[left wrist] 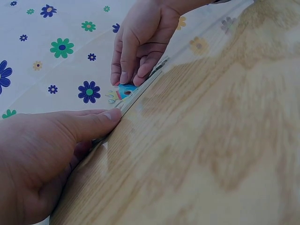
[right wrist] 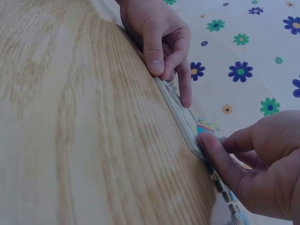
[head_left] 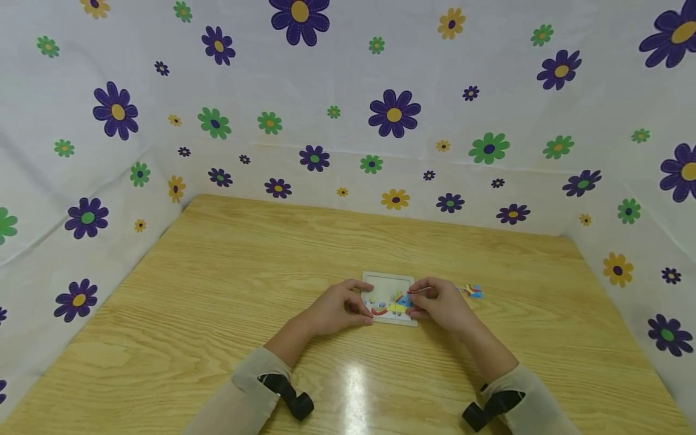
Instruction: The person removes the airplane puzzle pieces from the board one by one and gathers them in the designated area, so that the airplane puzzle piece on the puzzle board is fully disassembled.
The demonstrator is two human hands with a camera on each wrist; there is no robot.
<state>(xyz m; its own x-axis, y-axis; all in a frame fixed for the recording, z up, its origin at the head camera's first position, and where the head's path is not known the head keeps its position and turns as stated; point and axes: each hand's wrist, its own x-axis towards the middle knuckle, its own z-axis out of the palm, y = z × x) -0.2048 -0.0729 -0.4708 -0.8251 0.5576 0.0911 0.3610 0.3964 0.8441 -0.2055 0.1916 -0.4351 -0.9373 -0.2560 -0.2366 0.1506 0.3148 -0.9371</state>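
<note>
A small jigsaw tray [head_left: 389, 277] with a pale raised rim lies on the table, its lower part filled with colourful pieces and its upper part bare. My left hand [head_left: 337, 307] grips the tray's left side, thumb at the near corner and a finger reaching over the rim. At the right side, my right hand [head_left: 443, 305] pinches a blue puzzle piece [left wrist: 126, 90] between thumb and fingers, over the tray's lower right. In the right wrist view that blue piece [right wrist: 204, 129] shows beside the thumb tip; the fingers hide most of it.
Loose puzzle pieces [head_left: 472, 291] lie on the wooden table [head_left: 244, 260] just right of the right hand. A flower-patterned cloth [head_left: 337, 78] stands behind and along both sides of the table. Each forearm wears a black wrist camera.
</note>
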